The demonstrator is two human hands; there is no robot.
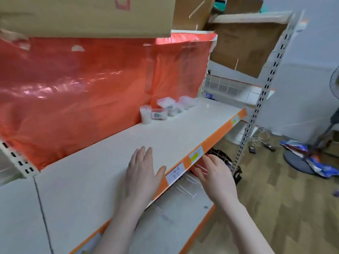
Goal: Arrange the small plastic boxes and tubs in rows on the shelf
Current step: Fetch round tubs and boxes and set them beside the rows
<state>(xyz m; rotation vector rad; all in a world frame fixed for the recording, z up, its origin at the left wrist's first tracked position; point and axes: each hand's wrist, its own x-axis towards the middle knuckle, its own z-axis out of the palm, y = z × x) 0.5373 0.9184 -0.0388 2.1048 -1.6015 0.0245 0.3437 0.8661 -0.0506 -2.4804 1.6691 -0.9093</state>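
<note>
Viewing from the head camera, left to right. Red plastic sheeting (82,85) backs the white laminate shelf with its orange front edge (110,162). Left hand (142,173): fingers straight and together, thumb spread, palm down over the shelf near its front edge, holding nothing; contact with the surface cannot be told. Cluster of small clear plastic boxes and tubs (165,110): standing against the sheeting at the back of the shelf, at about 1 o'clock from the left hand and well apart from it; its loose row runs from 8 o'clock to 2 o'clock along the back. Right hand (214,176): fingers loosely extended, empty, beyond the shelf's front edge and over the lower shelf (183,208). By judgement the left hand is the nearer to the cluster. Paper price tags on the front edge (196,154) and a red mark on the brown cardboard box overhead (91,13) carry print too blurred to read.
</note>
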